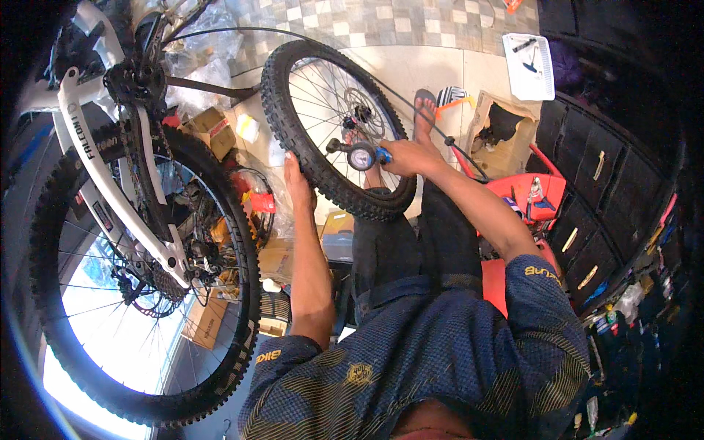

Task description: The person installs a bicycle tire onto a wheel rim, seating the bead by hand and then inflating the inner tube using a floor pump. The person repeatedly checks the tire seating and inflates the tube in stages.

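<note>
A loose bicycle wheel with a knobby black tyre (283, 110) leans tilted in front of me, its lower edge near my knees. My left hand (299, 183) rests on the left side of the tyre, the thumb against the tread and the other fingers mostly hidden. In my right hand (412, 157) is a tyre inflator (361, 157) with a round dial gauge and a blue part at the grip. The inflator sits over the lower spokes; whether its head touches the valve I cannot tell. A disc brake rotor (365, 110) shows at the hub.
A white bicycle frame (84, 139) with a mounted rear wheel (238, 345) stands at left. A black hose (400, 95) arcs across the wheel. At right are a white basket (529, 66), an open cardboard box (506, 132), a red stool-like piece (528, 194) and black drawers (579, 158).
</note>
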### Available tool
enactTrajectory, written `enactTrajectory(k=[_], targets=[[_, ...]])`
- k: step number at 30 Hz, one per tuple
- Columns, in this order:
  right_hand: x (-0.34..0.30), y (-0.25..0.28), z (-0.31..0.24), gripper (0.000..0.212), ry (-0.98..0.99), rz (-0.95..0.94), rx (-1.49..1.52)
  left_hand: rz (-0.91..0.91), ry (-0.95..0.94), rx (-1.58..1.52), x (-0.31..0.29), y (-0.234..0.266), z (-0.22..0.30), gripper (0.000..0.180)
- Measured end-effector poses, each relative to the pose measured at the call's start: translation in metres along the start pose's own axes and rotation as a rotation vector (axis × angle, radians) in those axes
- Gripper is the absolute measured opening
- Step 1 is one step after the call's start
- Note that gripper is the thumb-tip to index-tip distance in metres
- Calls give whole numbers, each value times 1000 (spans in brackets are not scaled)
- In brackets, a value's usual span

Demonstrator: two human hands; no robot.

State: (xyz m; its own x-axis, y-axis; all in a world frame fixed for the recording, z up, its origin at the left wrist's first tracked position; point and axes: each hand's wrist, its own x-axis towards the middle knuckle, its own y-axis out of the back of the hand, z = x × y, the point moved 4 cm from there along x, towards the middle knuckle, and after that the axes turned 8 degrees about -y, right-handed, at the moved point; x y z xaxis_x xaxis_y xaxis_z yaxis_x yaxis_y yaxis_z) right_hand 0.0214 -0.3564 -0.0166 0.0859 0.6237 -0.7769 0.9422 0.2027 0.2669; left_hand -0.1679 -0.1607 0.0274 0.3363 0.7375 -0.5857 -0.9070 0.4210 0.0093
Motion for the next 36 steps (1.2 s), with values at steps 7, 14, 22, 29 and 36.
enactTrajectory(k=[7,14,22,29,36], targets=[[22,-14,2,50,-71,-5,-49,-173,182,-252,10,-9,-6,82],[17,-11,-11,50,-87,-41,-23,-145,109,-230,17,-14,-2,78],[5,-4,-29,55,-84,-46,-1,-199,137,-183,29,1,-14,84],[-4,-2,-36,43,-72,-34,50,-230,182,-241,27,-8,-5,80],[-15,4,-40,43,-82,-27,118,-221,241,-281,30,-27,3,75]])
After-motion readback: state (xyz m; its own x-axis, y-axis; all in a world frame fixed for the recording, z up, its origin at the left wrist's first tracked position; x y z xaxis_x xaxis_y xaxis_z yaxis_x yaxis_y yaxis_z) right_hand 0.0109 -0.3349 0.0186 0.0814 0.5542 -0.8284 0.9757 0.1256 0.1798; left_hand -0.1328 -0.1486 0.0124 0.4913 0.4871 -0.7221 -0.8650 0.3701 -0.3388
